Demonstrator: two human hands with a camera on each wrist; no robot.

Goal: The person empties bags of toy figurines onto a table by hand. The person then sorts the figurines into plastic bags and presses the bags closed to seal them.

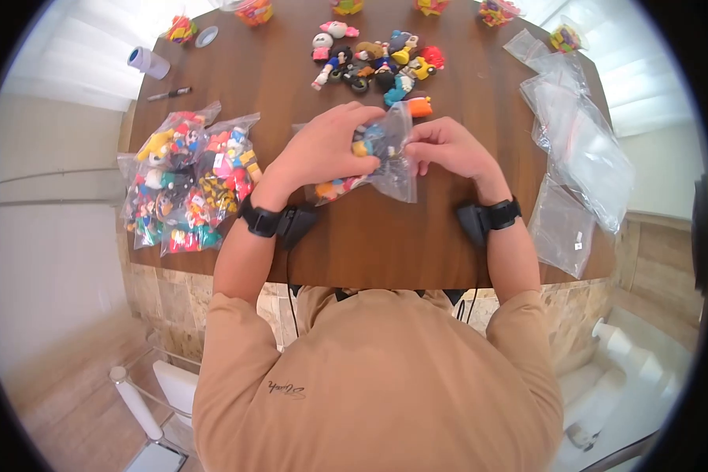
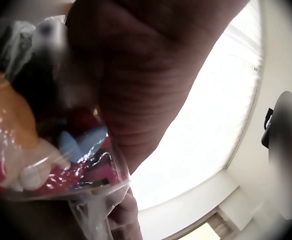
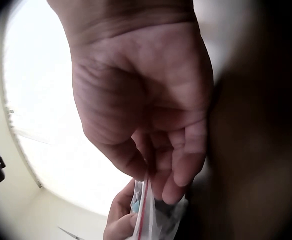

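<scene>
A clear zip bag (image 1: 395,175) with small colourful toy figures inside is held over the near middle of the table. My left hand (image 1: 321,148) grips the filled part of the bag, thumb across its front. At the bag's mouth, my right hand (image 1: 453,149) pinches the edge between thumb and fingers. The right wrist view shows the red zip strip (image 3: 144,207) just below those fingertips. Pink, blue and orange figures (image 2: 61,167) press against the plastic in the left wrist view. Beyond the hands lies a pile of loose toy figures (image 1: 384,67).
Filled bags of figures (image 1: 189,189) lie on the left. Flat zip bags (image 1: 582,157) are spread along the right edge. A black marker (image 1: 170,94) and a white cup (image 1: 149,63) sit at far left. Several tubs of colourful pieces (image 1: 253,11) line the back.
</scene>
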